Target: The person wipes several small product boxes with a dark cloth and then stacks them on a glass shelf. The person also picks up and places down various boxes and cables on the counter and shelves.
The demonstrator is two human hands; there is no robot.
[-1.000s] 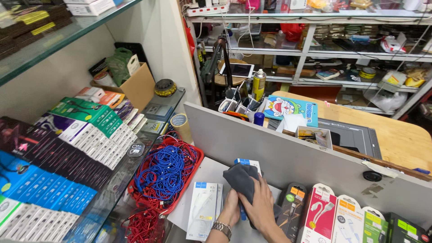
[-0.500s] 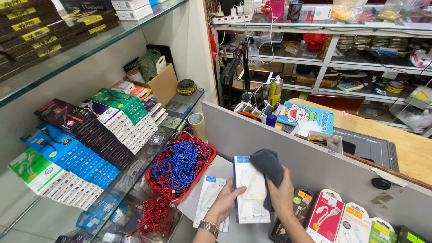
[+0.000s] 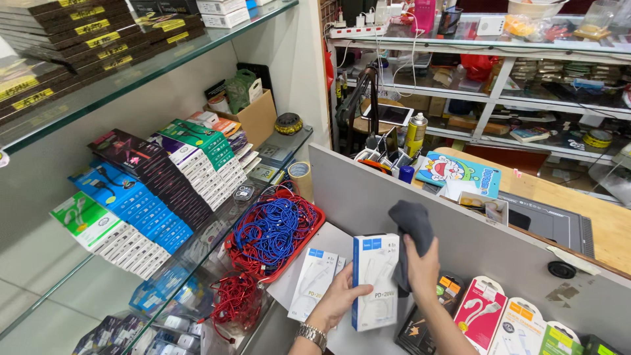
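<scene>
My left hand (image 3: pixel 338 299), with a metal watch on the wrist, holds a white and blue charger box (image 3: pixel 374 279) upright from below and behind. My right hand (image 3: pixel 420 266) grips a dark grey cloth (image 3: pixel 411 227) and presses it against the box's upper right edge. A second white charger box (image 3: pixel 313 283) lies flat just left of my left hand, on the white counter sheet.
A red tray (image 3: pixel 314 231) holds tangled blue and red cables, with a loose red cable bundle (image 3: pixel 235 301) in front. Rows of boxed goods (image 3: pixel 141 197) stand on the glass shelf at left. A grey partition (image 3: pixel 473 246) runs behind the hands, packaged cables (image 3: pixel 483 309) leaning on it.
My view has swung left and dropped slightly. The left hand has lifted the white box more upright, and the cloth in my right hand has shifted to the box's top right.
</scene>
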